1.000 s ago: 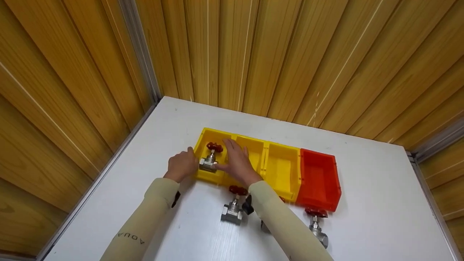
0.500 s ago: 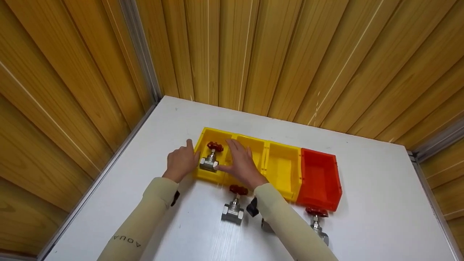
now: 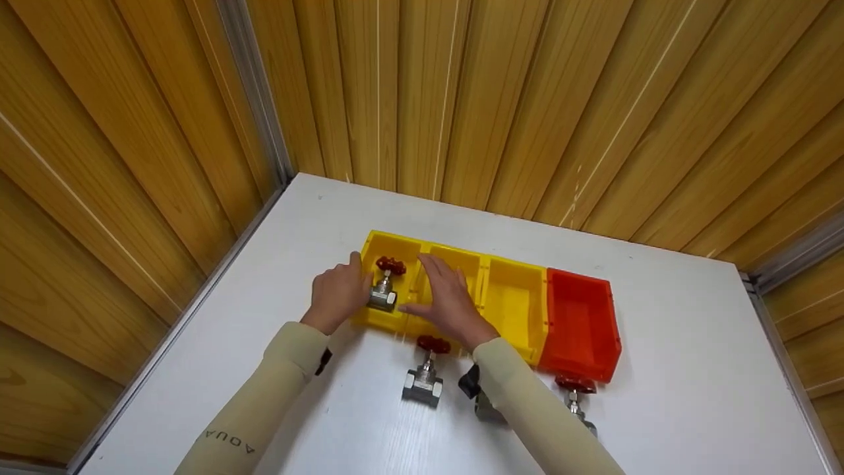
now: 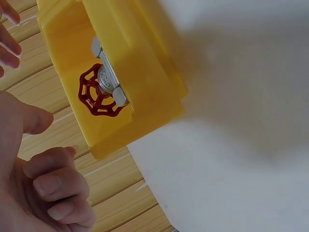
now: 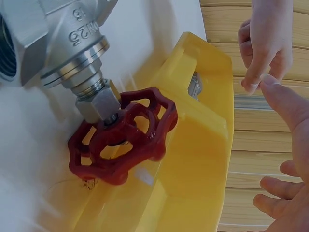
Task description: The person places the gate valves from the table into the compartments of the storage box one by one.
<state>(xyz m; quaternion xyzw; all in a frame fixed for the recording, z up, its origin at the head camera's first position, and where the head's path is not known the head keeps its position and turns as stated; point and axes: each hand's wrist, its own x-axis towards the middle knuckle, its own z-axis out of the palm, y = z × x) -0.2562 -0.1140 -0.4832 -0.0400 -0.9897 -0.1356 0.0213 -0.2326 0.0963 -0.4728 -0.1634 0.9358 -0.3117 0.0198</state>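
A metal valve point(image 3: 382, 293) with a red handwheel lies in the leftmost yellow bin point(image 3: 381, 321). My left hand point(image 3: 339, 293) is at that bin's left side, overlapping the valve's left end in the head view. In the left wrist view, its fingers point(image 4: 60, 181) curl loosely, thumb apart, with nothing held. My right hand point(image 3: 452, 303) hovers over the second yellow bin point(image 3: 461, 260), thumb and fingers spread, holding nothing. A second valve point(image 3: 423, 384) lies on the white table below the bins; a valve's red handwheel point(image 5: 123, 135) looms close in the right wrist view.
The third yellow bin point(image 3: 514, 303) and a red bin point(image 3: 580, 323) continue the row rightward. Another valve point(image 3: 486, 409) is partly hidden by my right forearm, and one more point(image 3: 575, 399) lies below the red bin. Wood-look panels point(image 3: 448, 99) wall the white table point(image 3: 692, 369).
My left hand has shifted slightly right, now overlapping the valve's left end. My right hand has drawn back right, away from that valve. The valve stays in the bin.
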